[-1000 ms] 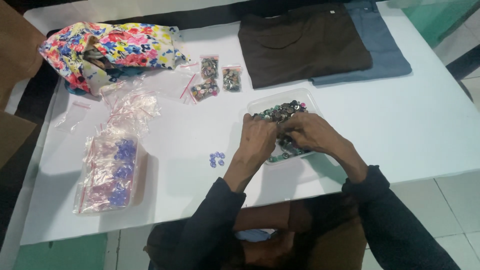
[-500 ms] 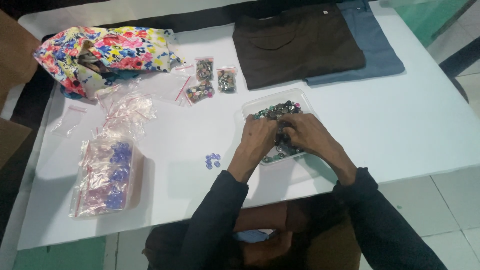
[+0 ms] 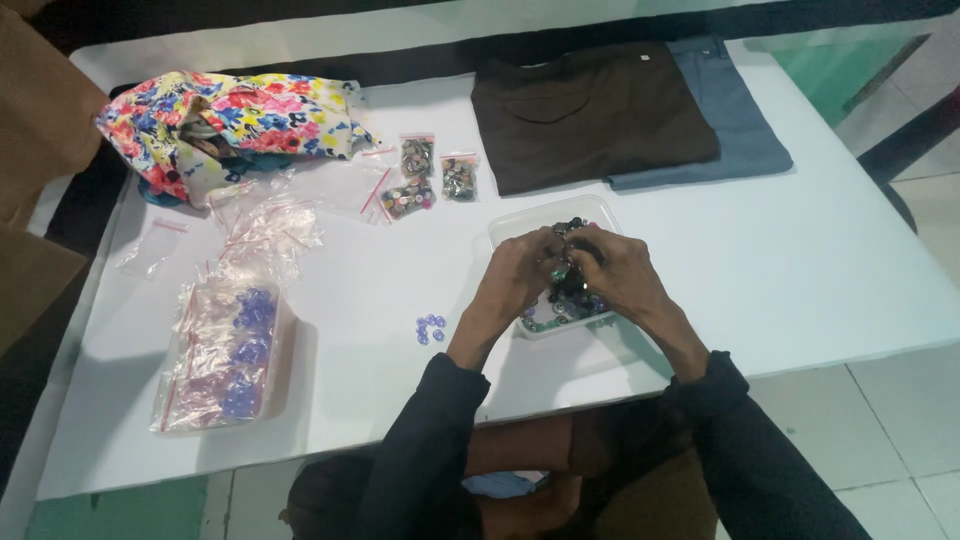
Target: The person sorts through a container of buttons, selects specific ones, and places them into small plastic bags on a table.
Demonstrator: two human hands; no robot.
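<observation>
Buttons (image 3: 570,300) fill our clear plastic tub (image 3: 515,228), but our own hands cover most of them, so we cannot count them or tell single ones apart. Our left hand (image 3: 520,275) and right hand (image 3: 620,275) meet over the tub's middle, fingers curled inward around what looks like a small clump of buttons; the pinch itself is too dim for us to be sure. The tub sits on the white table (image 3: 850,250), right under both hands. To the left we count three small bags of buttons (image 3: 432,175), one little cluster of blue beads (image 3: 430,327), one floral cloth (image 3: 240,115), and two folded garments (image 3: 600,115) beyond the tub.
</observation>
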